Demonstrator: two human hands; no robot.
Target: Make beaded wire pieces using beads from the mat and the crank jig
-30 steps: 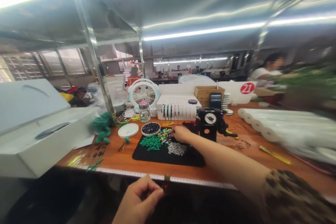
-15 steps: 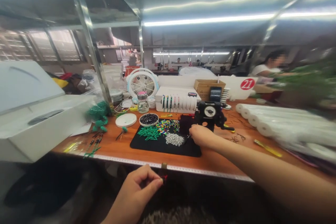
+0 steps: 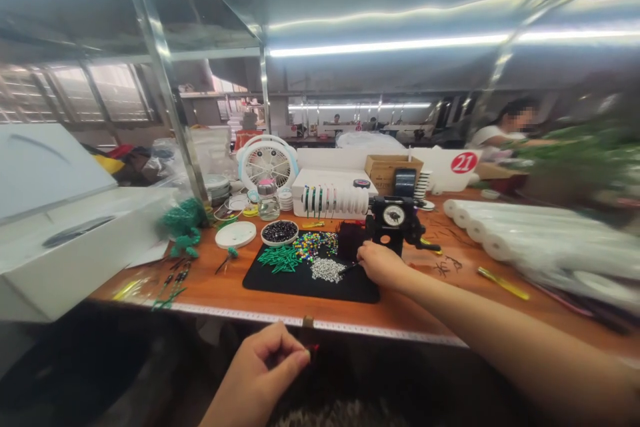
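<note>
My left hand point(image 3: 267, 363) is closed in a pinch in front of the table edge, with a small red-tipped thing point(image 3: 315, 349) showing past the fingertips; most of it is hidden. Over the right part of a black mat point(image 3: 300, 285), my right hand point(image 3: 381, 261) is closed on a thin dark tool point(image 3: 351, 268) that looks like tweezers. Its tip points left to the edge of a pile of silver beads point(image 3: 327, 270). Green tube-like pieces point(image 3: 278, 258) and mixed coloured beads point(image 3: 309, 245) lie beside that pile. Behind them stands a round dish of black beads point(image 3: 279, 232).
A black device with a dial point(image 3: 393, 216) stands just behind my right hand. Thread spools point(image 3: 340, 200), a fan point(image 3: 269, 167) and a glass jar point(image 3: 269, 205) line the back. White rolls point(image 3: 500, 230) lie right, an open white box point(image 3: 75, 240) left. Another person point(image 3: 510, 130) sits far right.
My right hand has tilted the dark tool so that it now points left to the silver beads. My left hand keeps its pinch. The whole view has shifted slightly.
</note>
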